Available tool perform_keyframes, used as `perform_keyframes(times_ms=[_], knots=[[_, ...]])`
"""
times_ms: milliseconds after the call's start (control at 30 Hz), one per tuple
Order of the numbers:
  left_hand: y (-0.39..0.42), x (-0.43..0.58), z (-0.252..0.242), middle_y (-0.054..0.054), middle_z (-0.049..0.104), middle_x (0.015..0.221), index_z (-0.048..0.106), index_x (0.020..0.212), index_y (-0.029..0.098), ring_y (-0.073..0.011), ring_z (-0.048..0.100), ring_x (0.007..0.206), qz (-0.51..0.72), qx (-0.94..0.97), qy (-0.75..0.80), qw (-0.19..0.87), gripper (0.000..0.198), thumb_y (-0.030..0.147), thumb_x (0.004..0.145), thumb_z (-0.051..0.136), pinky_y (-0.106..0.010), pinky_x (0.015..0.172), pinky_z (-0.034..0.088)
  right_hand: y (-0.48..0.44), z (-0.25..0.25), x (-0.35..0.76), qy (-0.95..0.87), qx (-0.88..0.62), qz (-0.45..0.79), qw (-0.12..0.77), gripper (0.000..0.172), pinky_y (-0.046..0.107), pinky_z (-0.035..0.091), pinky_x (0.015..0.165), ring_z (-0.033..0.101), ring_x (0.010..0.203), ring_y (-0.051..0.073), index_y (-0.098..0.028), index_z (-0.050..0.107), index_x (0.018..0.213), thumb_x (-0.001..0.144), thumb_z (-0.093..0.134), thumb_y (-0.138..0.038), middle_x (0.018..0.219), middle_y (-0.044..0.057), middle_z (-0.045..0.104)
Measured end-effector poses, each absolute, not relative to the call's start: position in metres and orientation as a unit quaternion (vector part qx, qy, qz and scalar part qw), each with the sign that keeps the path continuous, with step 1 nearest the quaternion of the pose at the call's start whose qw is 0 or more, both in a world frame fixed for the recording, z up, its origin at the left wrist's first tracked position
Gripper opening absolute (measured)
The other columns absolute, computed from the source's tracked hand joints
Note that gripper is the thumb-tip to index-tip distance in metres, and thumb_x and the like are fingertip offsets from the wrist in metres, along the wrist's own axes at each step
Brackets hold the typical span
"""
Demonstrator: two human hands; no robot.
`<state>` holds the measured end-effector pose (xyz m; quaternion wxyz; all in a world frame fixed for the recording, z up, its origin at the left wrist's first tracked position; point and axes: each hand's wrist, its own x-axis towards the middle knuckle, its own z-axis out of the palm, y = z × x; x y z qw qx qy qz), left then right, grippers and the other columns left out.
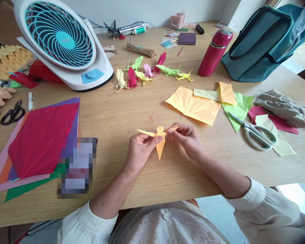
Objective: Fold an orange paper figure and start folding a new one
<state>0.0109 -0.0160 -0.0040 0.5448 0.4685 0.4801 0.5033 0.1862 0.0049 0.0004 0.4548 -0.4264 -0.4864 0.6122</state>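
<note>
Bare left hand [138, 150] and bare right hand [189, 139] close together, well apart from the torso, each pinching between thumb and curled fingers. Thumbs point inward, toward each other. Bare left forearm [110, 191] and bare right forearm [222, 173] angle forward, converging.

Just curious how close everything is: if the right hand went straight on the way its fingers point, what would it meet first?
The right hand would likely first meet the middle of the orange figure it pinches, then perhaps the left hand; depth is hard to judge.
</note>
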Motion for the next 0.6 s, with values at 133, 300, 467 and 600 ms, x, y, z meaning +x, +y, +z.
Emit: perform_keyframes(times_ms=[133, 300, 467, 600], knots=[[-0.014, 0.009, 0.001, -0.002, 0.077, 0.076, 0.08, 0.077, 0.019, -0.0151, 0.067, 0.07, 0.474, 0.414, 0.491, 0.602, 0.026, 0.04, 0.066, 0.088, -0.027, 0.07, 0.054, 0.008, 0.0, 0.189, -0.478, -0.456, 0.613, 0.433, 0.042, 0.027, 0.04, 0.062, 0.052, 0.065, 0.012, -0.018, 0.068, 0.07, 0.074, 0.078, -0.058, 0.068, 0.0, 0.061], [-0.012, 0.006, 0.004, -0.002, 0.077, 0.079, 0.076, 0.085, 0.017, -0.0152, 0.069, 0.073, 0.441, 0.39, 0.489, 0.643, 0.035, 0.037, 0.061, 0.092, -0.029, 0.076, 0.055, 0.012, 0.002, 0.196, -0.517, -0.469, 0.571, 0.432, 0.033, 0.027, 0.04, 0.06, 0.053, 0.066, 0.012, -0.019, 0.068, 0.081, 0.077, 0.078, -0.05, 0.075, 0.001, 0.065], [-0.013, 0.005, 0.003, 0.0, 0.075, 0.074, 0.069, 0.088, 0.018, -0.0182, 0.072, 0.078, 0.454, 0.401, 0.51, 0.611, 0.036, 0.033, 0.063, 0.091, -0.03, 0.078, 0.055, 0.011, 0.008, 0.201, -0.625, -0.506, 0.399, 0.441, 0.016, 0.031, 0.047, 0.07, 0.06, 0.076, 0.015, -0.02, 0.067, 0.093, 0.086, 0.07, -0.034, 0.091, 0.003, 0.069], [-0.012, 0.006, 0.004, -0.003, 0.077, 0.086, 0.071, 0.089, 0.017, -0.017, 0.071, 0.08, 0.512, 0.399, 0.506, 0.568, 0.03, 0.031, 0.068, 0.088, -0.028, 0.074, 0.054, 0.007, 0.008, 0.2, -0.612, -0.519, 0.352, 0.481, 0.016, 0.03, 0.047, 0.069, 0.06, 0.077, 0.014, -0.021, 0.063, 0.094, 0.089, 0.067, -0.035, 0.095, 0.003, 0.067]])
